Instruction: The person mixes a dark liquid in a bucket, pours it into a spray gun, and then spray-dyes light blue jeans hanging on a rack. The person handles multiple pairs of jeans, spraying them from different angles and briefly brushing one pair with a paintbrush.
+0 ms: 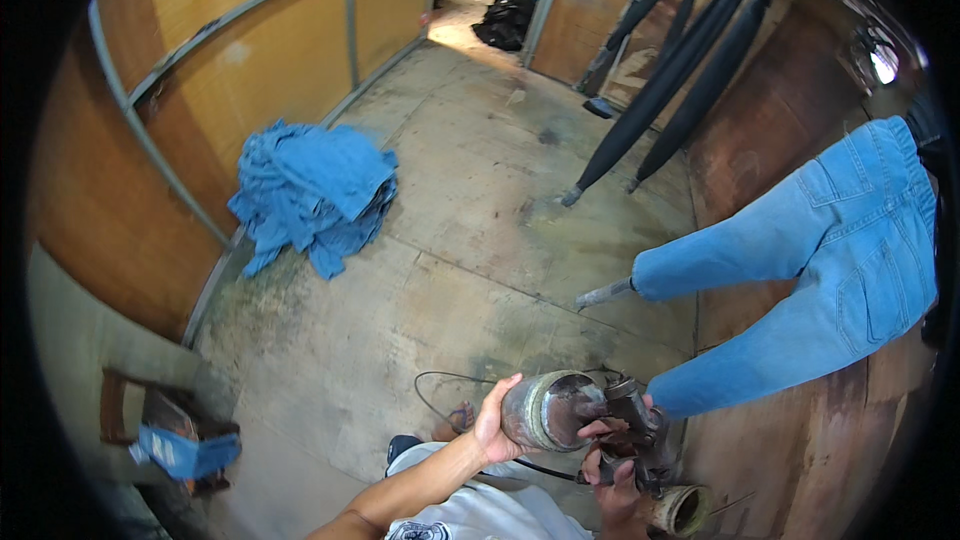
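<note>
My left hand (492, 425) is closed around the side of a grimy, round metal cup (535, 412) with a crusted rim. Against the cup's rim sits a dark metal tool (630, 420) that looks like a spray gun; my right hand (615, 485) grips it, fingers partly hidden behind its parts. A thin black hose (548, 467) runs by the tool. Just below my right hand is a second open, crusted cylinder (686, 510); what supports it is hidden. Light blue jeans (800, 230) are stretched over a leg form at the right, close to the tool.
A heap of blue denim (315, 190) lies on the stained floor (480, 270) by the wooden wall panels (270, 50). Black leg forms (660, 80) hang at the back right. A small stool with blue cloth (185, 452) stands lower left. A black bag (505, 20) lies by the far doorway.
</note>
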`<state>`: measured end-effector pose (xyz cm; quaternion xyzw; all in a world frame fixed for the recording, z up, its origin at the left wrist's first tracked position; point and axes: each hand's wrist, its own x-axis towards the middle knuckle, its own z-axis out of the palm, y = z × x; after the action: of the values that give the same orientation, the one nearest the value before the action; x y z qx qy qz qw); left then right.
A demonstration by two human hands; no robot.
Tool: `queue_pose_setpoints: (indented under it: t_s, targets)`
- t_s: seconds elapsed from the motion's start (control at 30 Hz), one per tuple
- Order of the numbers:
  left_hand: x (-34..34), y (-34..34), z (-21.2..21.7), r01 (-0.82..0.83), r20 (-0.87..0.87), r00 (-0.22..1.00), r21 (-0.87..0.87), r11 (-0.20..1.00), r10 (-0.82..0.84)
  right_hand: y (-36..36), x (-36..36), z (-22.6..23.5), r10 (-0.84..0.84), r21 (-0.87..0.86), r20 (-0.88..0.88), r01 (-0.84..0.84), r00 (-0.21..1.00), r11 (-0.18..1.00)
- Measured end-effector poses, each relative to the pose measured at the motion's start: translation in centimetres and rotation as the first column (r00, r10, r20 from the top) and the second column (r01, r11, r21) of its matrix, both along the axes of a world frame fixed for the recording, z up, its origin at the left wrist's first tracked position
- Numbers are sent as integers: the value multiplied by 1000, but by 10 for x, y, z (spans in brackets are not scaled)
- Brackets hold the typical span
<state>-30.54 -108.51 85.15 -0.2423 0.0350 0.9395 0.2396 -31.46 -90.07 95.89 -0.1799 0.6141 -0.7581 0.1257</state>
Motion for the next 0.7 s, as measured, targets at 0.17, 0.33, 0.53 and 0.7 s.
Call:
queue_pose_setpoints:
  t_s: [0.17, 0.33, 0.53, 0.7]
  targets:
    - [-91, 69, -32, 196, -159, 967, -38, 980, -199, 69, -67, -7, -72, 25, -53, 73, 996, 997]
    - [-147, 96, -46, -175, -302, 906, -906, 386, -297, 81, -73, -18, -447, 58, -94, 453, 890, 890]
    - [-107, 45, 9, -277, -468, 0, -849, 450, -884, 13, -3, -24, -888, 51, -178, 905, 424, 422]
    - [-54, 52, 25, -178, -462, -422, -801, 571, -780, -39, 66, -23, -982, 12, -187, 1000, 13, 11]
